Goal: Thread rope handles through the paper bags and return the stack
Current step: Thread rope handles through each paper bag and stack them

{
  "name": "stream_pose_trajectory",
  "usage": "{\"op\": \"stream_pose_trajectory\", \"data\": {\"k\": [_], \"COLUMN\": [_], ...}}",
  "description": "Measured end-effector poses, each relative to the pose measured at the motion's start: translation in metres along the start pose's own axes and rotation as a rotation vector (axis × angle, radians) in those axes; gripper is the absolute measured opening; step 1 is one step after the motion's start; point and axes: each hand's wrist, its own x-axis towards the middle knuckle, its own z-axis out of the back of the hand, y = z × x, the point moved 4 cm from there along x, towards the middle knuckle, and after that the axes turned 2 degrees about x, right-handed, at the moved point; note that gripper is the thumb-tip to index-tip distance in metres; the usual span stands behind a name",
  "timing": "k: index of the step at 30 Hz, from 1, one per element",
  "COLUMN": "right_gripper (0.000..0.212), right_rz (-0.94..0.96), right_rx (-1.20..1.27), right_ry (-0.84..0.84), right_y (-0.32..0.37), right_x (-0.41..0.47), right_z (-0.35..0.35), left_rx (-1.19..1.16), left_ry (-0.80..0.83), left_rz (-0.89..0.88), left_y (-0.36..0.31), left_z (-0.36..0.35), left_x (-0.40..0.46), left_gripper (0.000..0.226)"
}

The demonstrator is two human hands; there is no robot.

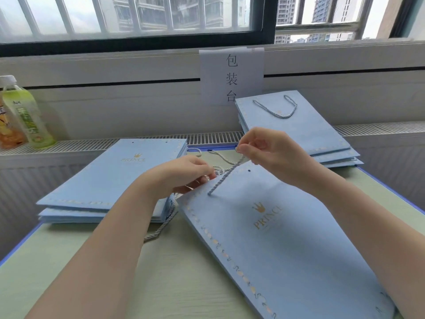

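Twisted grey-blue rope handle (224, 179) ran taut from a hole in the flat light-blue paper bag (282, 233) up to the right hand (264, 149), whose fingertips pinched its end. The left hand (184, 173) pinched the bag's top edge beside it. The bag lay on the pale green table (174, 279), between an unthreaded bag stack (110, 180) and a far-right finished stack (299, 127).

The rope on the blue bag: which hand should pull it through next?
The right hand, probably. It already pinches the rope above where it comes out of the bag, so it can draw it up. The left hand grips the bag's top edge, steadying it.
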Motion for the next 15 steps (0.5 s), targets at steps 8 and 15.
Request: {"op": "stream_pose_trajectory", "data": {"k": [8, 15], "right_gripper": [0.012, 0.028], "right_rz": [-0.014, 0.111], "right_rx": [0.381, -0.675], "right_ry": [-0.075, -0.367], "right_y": [0.003, -0.036], "right_x": [0.002, 0.006], "right_z": [0.008, 0.029], "left_rx": [-0.269, -0.599], "left_ry": [-0.107, -0.158], "left_rz": [-0.481, -0.618], "left_y": [-0.047, -0.042], "left_z": [-0.02, -0.008], "left_x": [-0.015, -0.014], "left_gripper": [0.041, 0.027]}}
